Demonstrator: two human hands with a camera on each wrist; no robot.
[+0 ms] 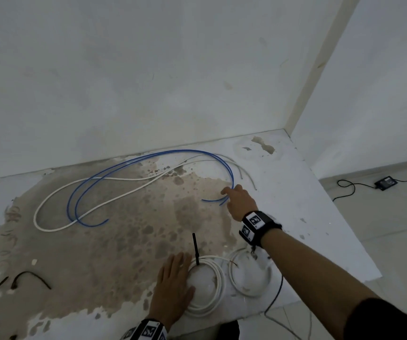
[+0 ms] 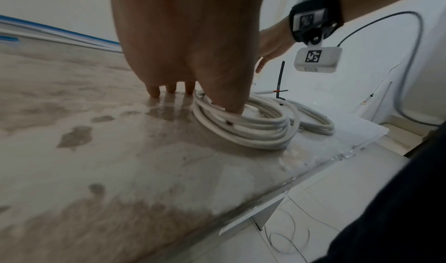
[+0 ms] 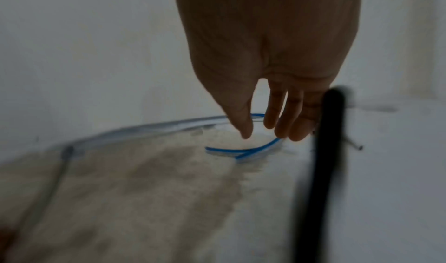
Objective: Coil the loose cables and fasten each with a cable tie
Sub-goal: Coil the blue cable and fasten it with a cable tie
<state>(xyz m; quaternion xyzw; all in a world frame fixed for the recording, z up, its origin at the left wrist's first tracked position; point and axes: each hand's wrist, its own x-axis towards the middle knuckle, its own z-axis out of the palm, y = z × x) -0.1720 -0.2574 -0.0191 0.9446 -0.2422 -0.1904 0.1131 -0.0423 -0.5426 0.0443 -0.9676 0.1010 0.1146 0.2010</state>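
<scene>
A loose blue cable lies in wide loops across the stained table, crossing a loose white cable. My right hand reaches over the blue cable's near ends. Its fingers are straight, their tips touch the cable, and the thumb stays apart. A white coil sits at the front edge with a black cable tie standing up from it. My left hand lies flat across the coil's left rim, thumb inside the ring. A second white coil lies just to its right.
Several black cable ties lie at the table's front left. A wall backs the table. Its right edge drops to a tiled floor holding a black device and cords. A blurred black cord hangs close to the right wrist camera.
</scene>
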